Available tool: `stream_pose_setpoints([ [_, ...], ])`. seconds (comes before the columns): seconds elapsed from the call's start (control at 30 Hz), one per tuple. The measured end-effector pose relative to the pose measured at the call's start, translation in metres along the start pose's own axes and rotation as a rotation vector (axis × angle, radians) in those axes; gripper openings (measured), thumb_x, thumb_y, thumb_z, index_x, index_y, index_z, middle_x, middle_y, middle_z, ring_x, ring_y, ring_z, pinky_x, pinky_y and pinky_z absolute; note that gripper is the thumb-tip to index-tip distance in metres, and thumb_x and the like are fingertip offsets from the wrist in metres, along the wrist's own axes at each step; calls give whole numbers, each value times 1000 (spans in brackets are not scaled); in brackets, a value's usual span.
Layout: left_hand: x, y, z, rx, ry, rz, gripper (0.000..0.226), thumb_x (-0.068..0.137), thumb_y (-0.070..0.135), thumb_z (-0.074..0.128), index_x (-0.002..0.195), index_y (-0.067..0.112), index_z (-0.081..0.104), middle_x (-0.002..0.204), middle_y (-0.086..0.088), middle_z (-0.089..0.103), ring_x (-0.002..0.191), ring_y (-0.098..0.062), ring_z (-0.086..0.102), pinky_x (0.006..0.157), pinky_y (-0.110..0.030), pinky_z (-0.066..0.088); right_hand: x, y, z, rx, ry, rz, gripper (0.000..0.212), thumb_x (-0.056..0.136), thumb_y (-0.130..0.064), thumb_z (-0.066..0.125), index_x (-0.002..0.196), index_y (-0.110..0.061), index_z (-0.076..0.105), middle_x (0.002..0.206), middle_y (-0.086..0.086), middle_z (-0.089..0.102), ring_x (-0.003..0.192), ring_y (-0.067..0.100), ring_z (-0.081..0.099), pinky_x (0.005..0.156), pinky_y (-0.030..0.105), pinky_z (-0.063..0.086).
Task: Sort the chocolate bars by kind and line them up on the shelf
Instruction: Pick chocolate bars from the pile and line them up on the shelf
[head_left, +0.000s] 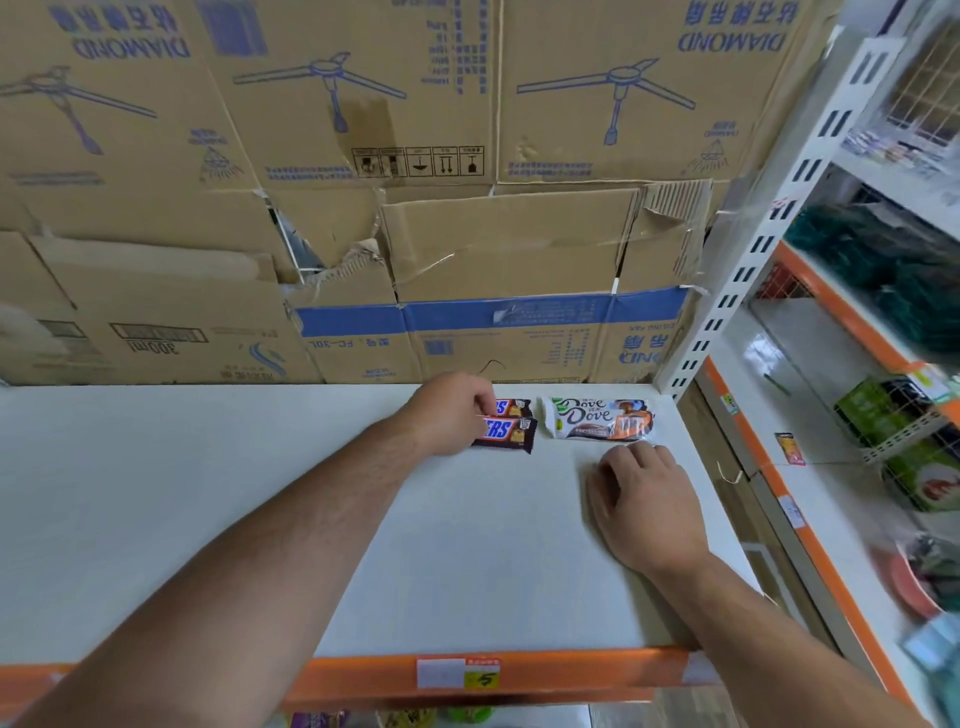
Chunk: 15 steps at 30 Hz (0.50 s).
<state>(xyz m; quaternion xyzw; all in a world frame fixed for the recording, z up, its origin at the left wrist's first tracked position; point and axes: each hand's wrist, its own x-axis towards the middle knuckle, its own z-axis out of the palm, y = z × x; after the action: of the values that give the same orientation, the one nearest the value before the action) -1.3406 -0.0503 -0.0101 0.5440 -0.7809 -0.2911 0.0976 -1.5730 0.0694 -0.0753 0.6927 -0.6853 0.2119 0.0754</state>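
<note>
From the head camera, the only view we have, we look down on a white shelf (208, 519) with an orange front rail (571, 670) and a wall of flattened cardboard boxes (363, 156) behind it. Near the back right of the shelf lie two Snickers bars (511, 427), one just behind the other and touching along their long sides, and just to their right, apart by a narrow gap, two Dove bars (597, 418) stacked or overlapped in the same way. Our left hand (447, 415) rests over the left ends of the Snickers bars, fingers (485, 402) curled down onto the wrappers; we cannot tell whether it pinches them or merely presses and nudges them. Our right hand (644, 509) lies flat on the shelf just in front of the Dove bars, fingers (636, 452) spread loosely and holding nothing, the tips near the nearer wrapper's edge. We judge these bars to be light and fairly stiff along their length, with glossy film wrappers that slide easily on the smooth shelf, so pushing on a long side should square them up. For lifting, a pinch across the middle of the width seems safest; the crimped ends are floppy, and a hard squeeze or bend could snap the chocolate inside. Both kinds look already grouped, and what remains seems to be straightening.
</note>
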Motion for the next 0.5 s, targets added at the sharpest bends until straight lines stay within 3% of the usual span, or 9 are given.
stream_pose_setpoints([
  [0.2, 6, -12, 11, 29, 102, 24, 14, 83, 20, 69, 85, 32, 63, 98, 4, 64, 87, -14, 59, 69, -30, 49, 1, -1, 1, 7, -6, 13, 14, 83, -24, 63, 78, -12, 58, 75, 5, 54, 71, 28, 47, 59, 39, 43],
  [0.3, 8, -15, 13, 117, 132, 73, 8, 87, 26, 66, 94, 31, 68, 99, 6, 61, 95, -15, 52, 77, -33, 46, 1, -1, 1, 6, -9, 15, 14, 83, -25, 64, 78, -12, 58, 76, 5, 54, 71, 27, 47, 59, 39, 42],
  [0.5, -9, -16, 27, 257, 265, 119, 30, 89, 31, 60, 119, 28, 60, 116, 7, 53, 110, -17, 42, 95, -33, 34, 1, 0, -1, 14, -14, 9, 15, 83, -23, 63, 76, -11, 58, 74, 6, 54, 70, 28, 46, 59, 39, 42],
])
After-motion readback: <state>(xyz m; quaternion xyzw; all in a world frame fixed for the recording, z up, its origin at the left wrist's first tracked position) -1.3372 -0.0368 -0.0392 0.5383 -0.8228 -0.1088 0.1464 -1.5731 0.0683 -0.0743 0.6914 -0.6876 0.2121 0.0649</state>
